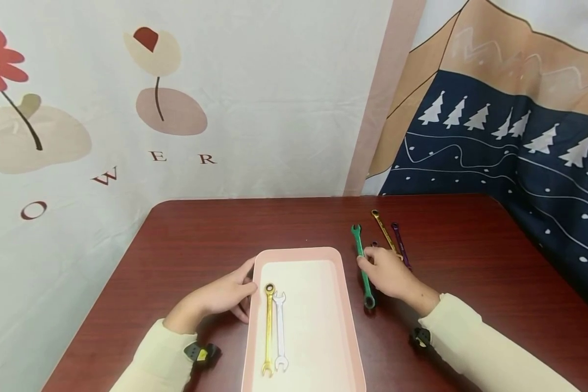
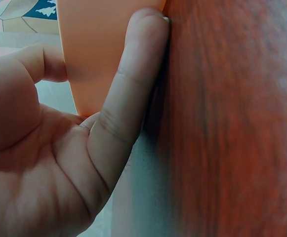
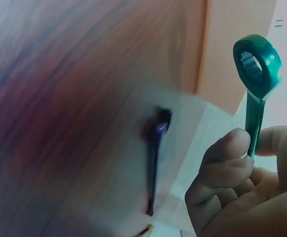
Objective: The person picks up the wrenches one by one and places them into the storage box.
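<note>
Left hand (image 1: 222,294): set against the left side of the tray, thumb at the rim, fingers (image 2: 133,74) laid along the outer wall, one of them plainly extended.

Tray (image 1: 318,316): rectangular, rounded corners, pink rim, pale interior; stood on a red-brown, wood-grained surface (image 1: 201,228).

Yellow wrench (image 1: 268,332): inside the tray, near its left wall; bright gold finish, ring at the far end, fork at the near end.

Silver wrench (image 1: 280,335): in the tray just beside the yellow one, roughly parallel; forked at both ends.

Green wrench (image 1: 366,286): right of the tray — glossy metallic green, slim shank, forked far end, thick ring at the near end with a toothed inner edge and bright highlights.

Right hand (image 1: 389,273): thumb and fingers (image 3: 227,145) pinched the green wrench by its shank.

Dark ring end (image 1: 374,244): beyond the right hand, remainder hidden.

Gold wrench (image 1: 384,231): on the surface, slanted, its near part behind the hand.

Purple wrench (image 1: 400,246): rightmost — dark, slender, lying close beside the gold one.
</note>
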Motion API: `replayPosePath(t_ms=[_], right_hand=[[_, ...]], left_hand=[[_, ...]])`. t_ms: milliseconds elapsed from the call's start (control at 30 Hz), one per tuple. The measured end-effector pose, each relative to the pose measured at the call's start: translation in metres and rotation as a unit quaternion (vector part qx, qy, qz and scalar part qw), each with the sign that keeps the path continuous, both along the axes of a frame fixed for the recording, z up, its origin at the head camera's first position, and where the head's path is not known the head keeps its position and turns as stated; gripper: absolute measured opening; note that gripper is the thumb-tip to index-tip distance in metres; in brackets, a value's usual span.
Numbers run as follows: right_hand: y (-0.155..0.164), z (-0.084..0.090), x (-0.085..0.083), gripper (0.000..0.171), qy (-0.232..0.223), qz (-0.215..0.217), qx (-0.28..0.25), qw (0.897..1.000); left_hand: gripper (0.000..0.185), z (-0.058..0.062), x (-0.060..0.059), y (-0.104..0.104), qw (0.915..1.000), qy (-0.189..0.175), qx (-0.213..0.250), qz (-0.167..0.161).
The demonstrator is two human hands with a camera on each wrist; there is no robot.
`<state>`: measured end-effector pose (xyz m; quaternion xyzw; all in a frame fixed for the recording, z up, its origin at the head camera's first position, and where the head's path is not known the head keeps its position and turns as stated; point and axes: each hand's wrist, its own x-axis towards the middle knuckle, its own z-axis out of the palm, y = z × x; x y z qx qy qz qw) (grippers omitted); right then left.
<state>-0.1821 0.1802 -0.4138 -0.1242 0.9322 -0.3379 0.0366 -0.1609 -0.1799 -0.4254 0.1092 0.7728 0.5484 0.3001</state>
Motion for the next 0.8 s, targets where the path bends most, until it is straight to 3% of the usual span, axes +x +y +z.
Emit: replayPosePath(t_ms=[333, 800], right_hand=[[-0.009, 0.01, 0.015, 0.03, -0.031, 0.013, -0.06, 0.998], [-0.027, 0.022, 0.031, 0.026, -0.076, 0.042, -0.148, 0.985]], left_hand=[[0.074, -0.001, 0.003, 0.001, 1.0, -0.001, 0.003, 0.002], [0.074, 0.001, 0.003, 0.003, 1.0, 0.001, -0.001, 0.004]])
